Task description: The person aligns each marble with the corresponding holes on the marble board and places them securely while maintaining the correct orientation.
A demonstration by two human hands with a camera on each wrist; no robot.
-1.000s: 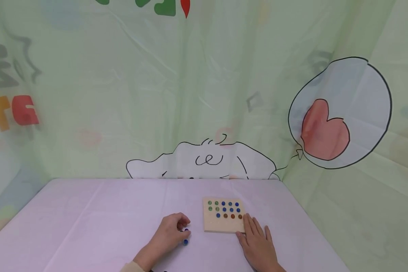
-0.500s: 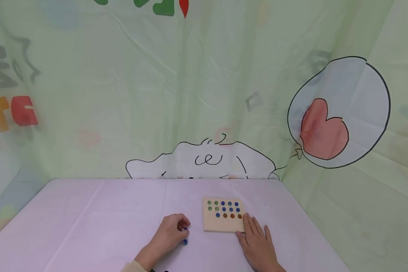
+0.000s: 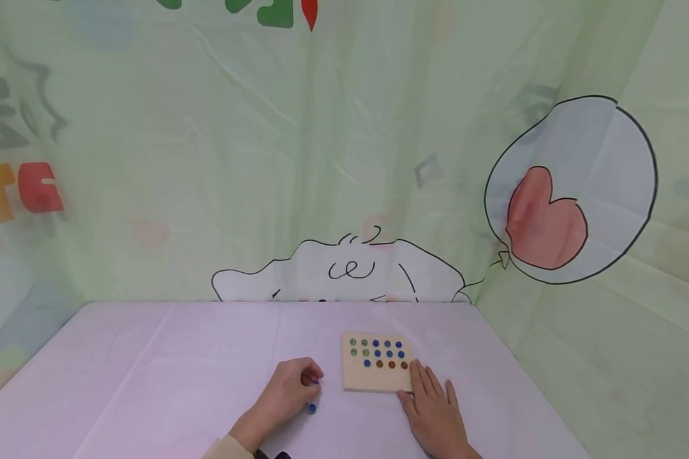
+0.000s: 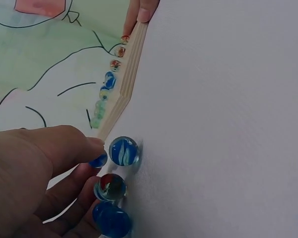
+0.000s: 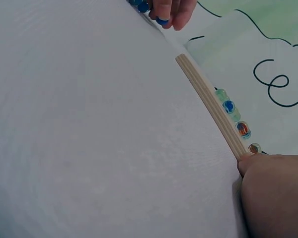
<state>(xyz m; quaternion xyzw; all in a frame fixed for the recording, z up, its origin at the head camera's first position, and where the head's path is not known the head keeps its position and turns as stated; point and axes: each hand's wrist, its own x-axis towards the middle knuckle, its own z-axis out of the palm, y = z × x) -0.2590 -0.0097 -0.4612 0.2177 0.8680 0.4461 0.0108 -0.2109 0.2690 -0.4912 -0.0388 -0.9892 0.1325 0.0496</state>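
Observation:
My left hand [image 3: 287, 392] pinches a blue marble [image 4: 99, 160] between thumb and fingers, just left of the wooden board. Close by on the cloth sit a clear marble with blue swirls [image 4: 124, 150], one with red inside [image 4: 111, 187] and deep blue ones [image 4: 111, 219], partly hidden by the hand in the head view. The square wooden board [image 3: 370, 380] holds rows of green, blue and reddish-brown marbles; its front strip bears none. My right hand [image 3: 435, 408] lies with straight fingers against the board's right edge, its thumb at the front right corner.
A pale cloth [image 3: 166, 370] covers the table under everything. Behind it hangs a light green curtain [image 3: 252, 159] printed with a dog outline, and a balloon with a red heart [image 3: 545, 223] shows at the right.
My left hand has shifted very slightly up, its thumb and fingers closing on a blue marble that lay by the fingertips. The right hand and the board stay in place.

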